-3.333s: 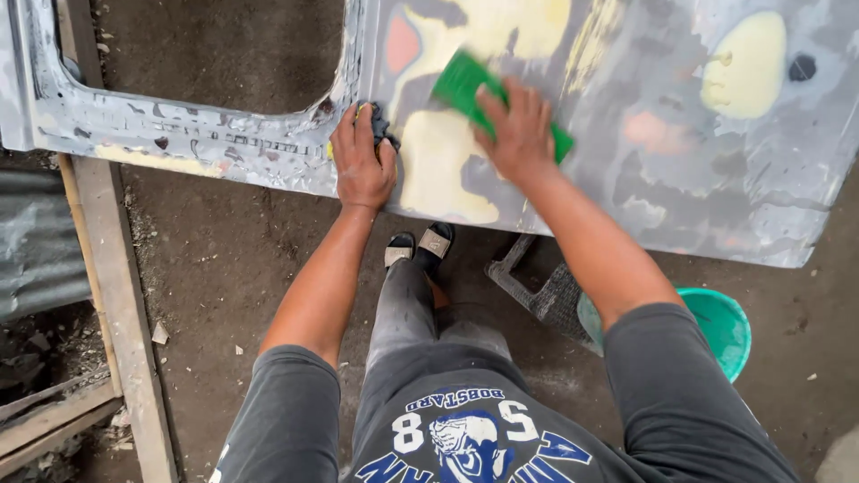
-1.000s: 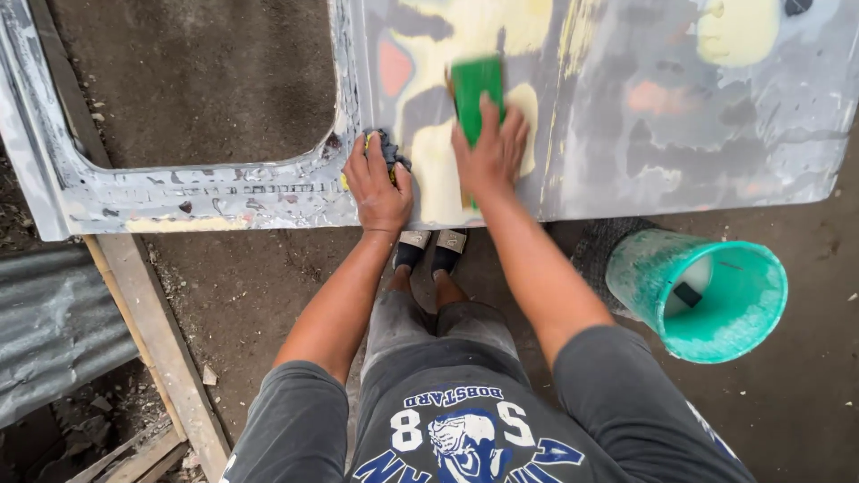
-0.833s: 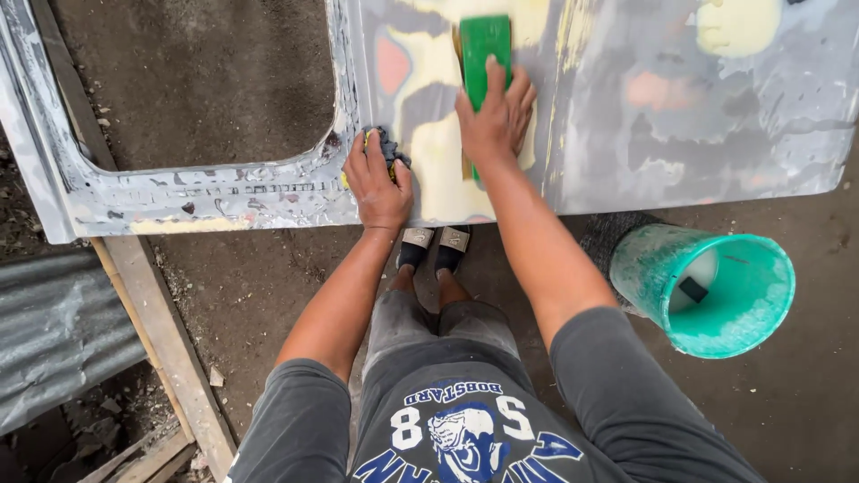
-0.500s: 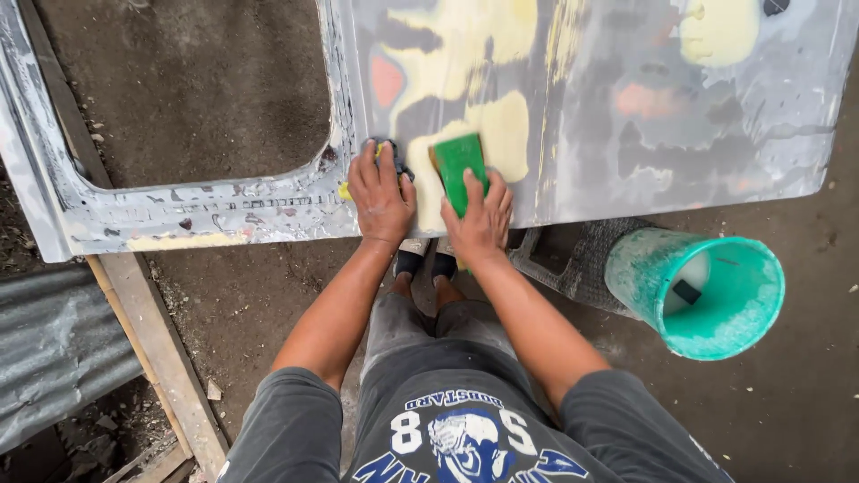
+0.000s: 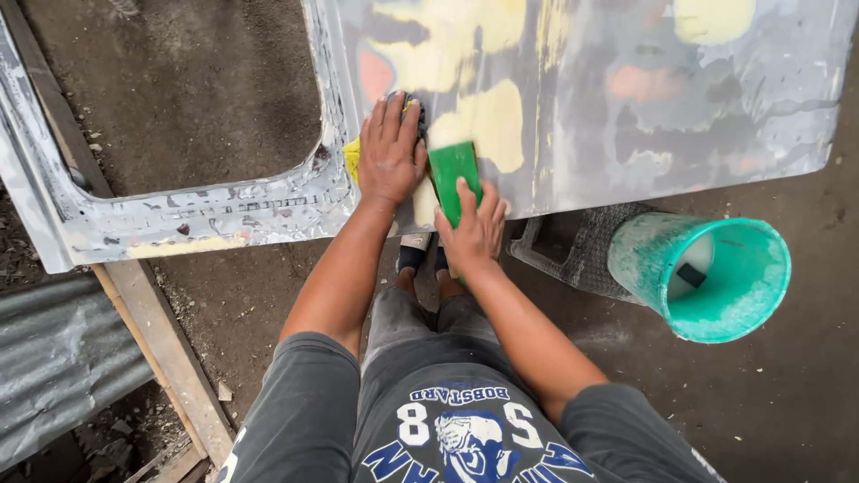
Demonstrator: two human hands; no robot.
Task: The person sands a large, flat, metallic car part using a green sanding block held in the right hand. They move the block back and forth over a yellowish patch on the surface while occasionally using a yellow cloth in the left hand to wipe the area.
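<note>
The right hand (image 5: 472,231) lies flat with its fingers spread over a green sanding block (image 5: 455,179), pressing it against the lower edge of a grey metal panel (image 5: 626,98) patched with yellow filler. The left hand (image 5: 390,152) rests open on the panel just beside the block, its fingers over a small dark pad. A teal bucket (image 5: 707,273) lies tipped on the dirt floor (image 5: 787,394) to the right.
</note>
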